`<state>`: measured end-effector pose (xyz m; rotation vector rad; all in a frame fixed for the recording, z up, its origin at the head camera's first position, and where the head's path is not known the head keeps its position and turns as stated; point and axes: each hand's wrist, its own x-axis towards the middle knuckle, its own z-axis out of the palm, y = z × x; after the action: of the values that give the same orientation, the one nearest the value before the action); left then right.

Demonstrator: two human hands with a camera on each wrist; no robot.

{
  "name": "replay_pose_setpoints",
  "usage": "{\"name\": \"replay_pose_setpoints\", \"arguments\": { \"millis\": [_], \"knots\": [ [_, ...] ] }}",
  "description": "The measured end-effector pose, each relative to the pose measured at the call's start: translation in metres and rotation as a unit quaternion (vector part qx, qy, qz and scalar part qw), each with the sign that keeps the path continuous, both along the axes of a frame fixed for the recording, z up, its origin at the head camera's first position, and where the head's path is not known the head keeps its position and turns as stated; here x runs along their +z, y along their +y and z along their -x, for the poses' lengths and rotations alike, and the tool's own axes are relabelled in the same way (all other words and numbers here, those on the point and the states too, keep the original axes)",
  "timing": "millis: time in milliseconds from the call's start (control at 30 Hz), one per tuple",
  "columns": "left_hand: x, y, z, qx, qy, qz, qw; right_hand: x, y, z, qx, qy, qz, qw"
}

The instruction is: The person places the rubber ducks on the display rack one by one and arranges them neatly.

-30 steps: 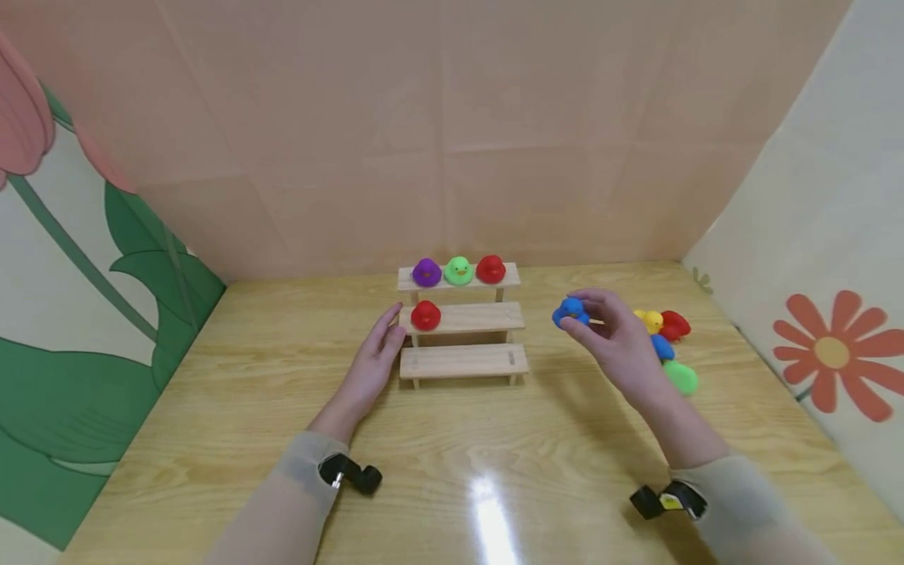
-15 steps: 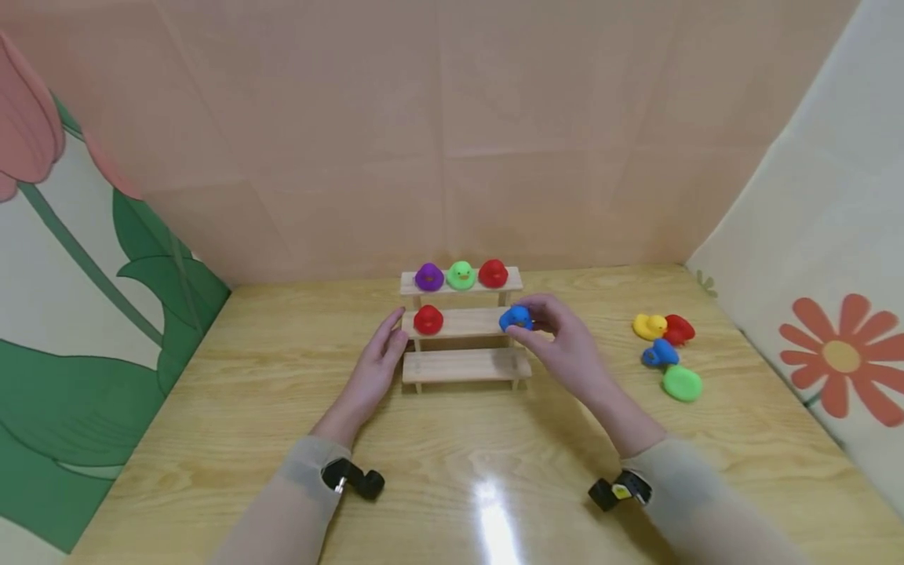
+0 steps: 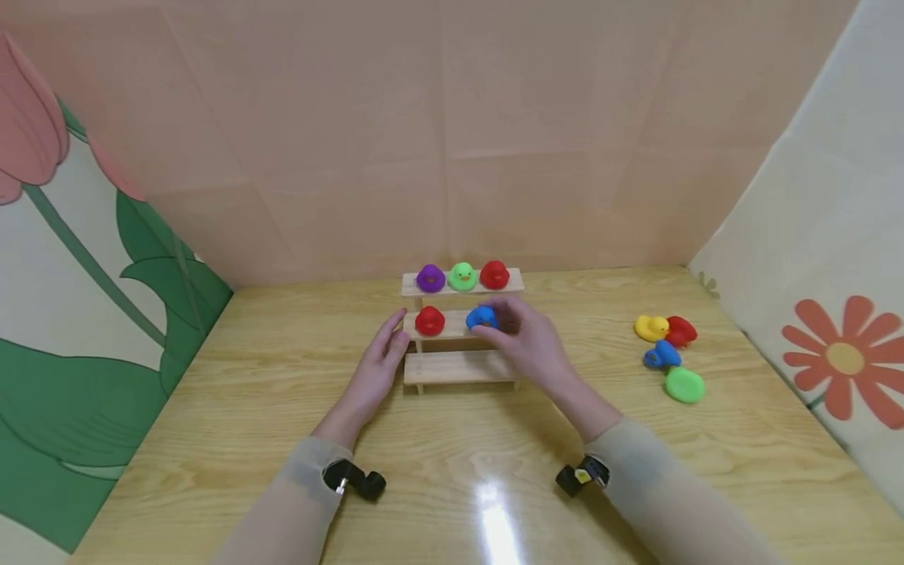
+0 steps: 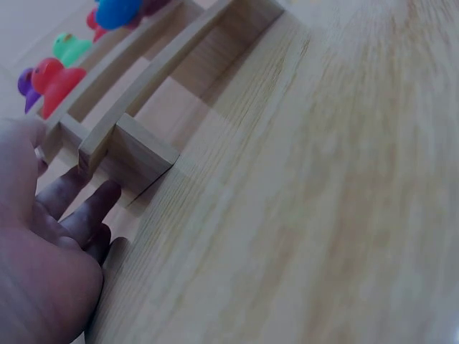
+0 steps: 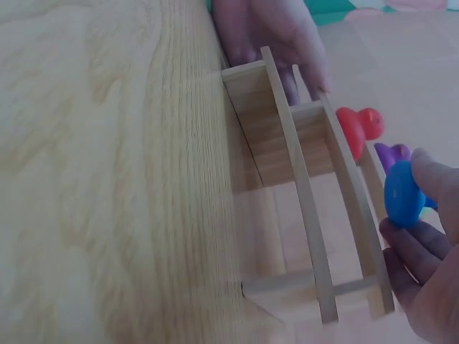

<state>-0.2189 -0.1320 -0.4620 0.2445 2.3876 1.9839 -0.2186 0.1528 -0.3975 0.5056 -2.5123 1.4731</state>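
My right hand (image 3: 530, 343) pinches a blue rubber duck (image 3: 482, 317) between thumb and fingers, just over the middle step of a small three-tier wooden stand (image 3: 459, 367). In the right wrist view the duck's flat base (image 5: 403, 195) faces the camera. A red duck (image 3: 429, 321) sits at the left end of that middle step. Along the top step stand a purple duck (image 3: 431, 278), a light green duck (image 3: 462, 276) and another red duck (image 3: 495, 275). My left hand (image 3: 376, 365) rests at the stand's left end, fingers extended beside it.
On the table at the right lies a loose group: a yellow duck (image 3: 651, 327), a red duck (image 3: 681, 331), a blue duck (image 3: 662, 355) and a green duck (image 3: 684, 385) with its base showing. A pink backdrop (image 3: 339, 157) rises behind the wooden table (image 3: 282, 329).
My right hand has carried the blue duck leftward from beside the stand to over its middle step. My left hand has stayed at the stand's left end.
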Motion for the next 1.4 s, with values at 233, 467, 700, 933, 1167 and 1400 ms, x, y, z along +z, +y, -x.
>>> {"name": "replay_pose_setpoints", "arguments": {
  "millis": [233, 467, 700, 933, 1167, 1400],
  "knots": [
    [0.000, 0.001, -0.001, 0.001, -0.003, 0.003, 1.0000, -0.004, -0.017, 0.009, -0.016, 0.002, -0.021, 0.9997],
    [0.000, 0.001, -0.001, -0.001, -0.007, 0.004, 1.0000, -0.008, -0.025, 0.013, -0.020, 0.021, -0.045, 0.9985],
    [0.000, 0.000, -0.001, -0.001, -0.008, 0.005, 1.0000, -0.010, -0.028, 0.014, -0.019, 0.033, -0.061, 0.9974],
    [0.000, 0.000, 0.000, 0.001, -0.007, 0.000, 1.0000, -0.011, -0.032, 0.016, -0.025, 0.057, -0.093, 0.9937],
    [0.000, 0.000, -0.001, 0.000, -0.007, 0.003, 1.0000, -0.014, -0.031, 0.017, -0.029, 0.076, -0.109, 0.9907],
    [0.000, 0.001, -0.001, -0.002, -0.007, 0.001, 1.0000, -0.015, -0.032, 0.017, -0.032, 0.085, -0.115, 0.9891]
  ]
}}
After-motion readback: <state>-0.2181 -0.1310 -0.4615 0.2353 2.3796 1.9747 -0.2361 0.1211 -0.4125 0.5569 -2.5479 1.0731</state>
